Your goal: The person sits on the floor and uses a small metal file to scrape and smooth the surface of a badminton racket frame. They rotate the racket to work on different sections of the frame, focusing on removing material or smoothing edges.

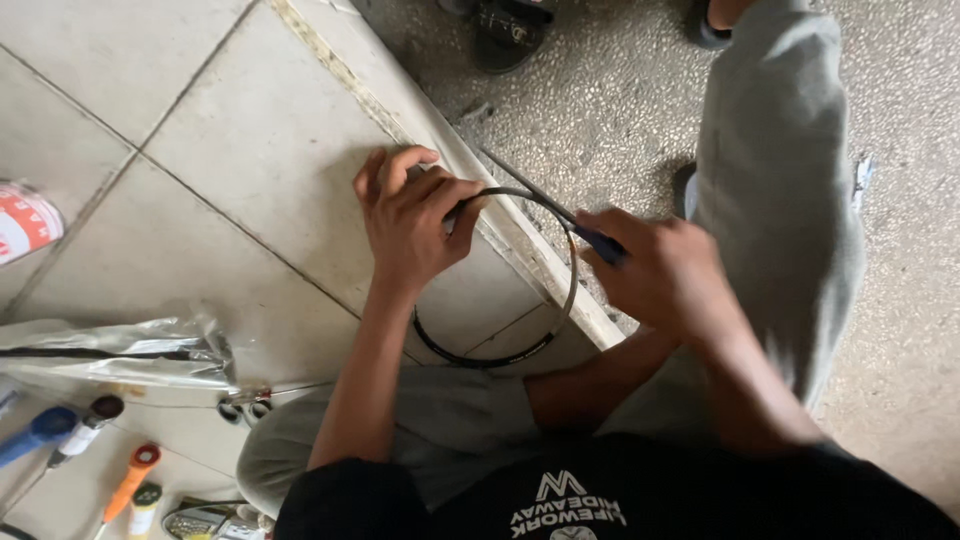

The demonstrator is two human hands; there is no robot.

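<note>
My left hand (410, 220) pinches the top of a thin black hoop-shaped ring (566, 300) against the edge of a tiled step (250, 150). The ring curves down and around under my forearm. My right hand (665, 275) grips a tool with a dark blue handle (603, 243); its thin metal shaft (520, 180) points up-left, lying across the ring close to my left fingers. I sit with grey-trousered legs, one knee (780, 180) raised at the right.
At the lower left lie a clear plastic wrapper (120, 350), pliers (245, 405), a blue-handled tool (40, 435), an orange-handled tool (130, 480) and a marker (85, 428). A red-and-white can (25, 220) stands at the left edge. A sandalled foot (510, 30) rests on speckled floor above.
</note>
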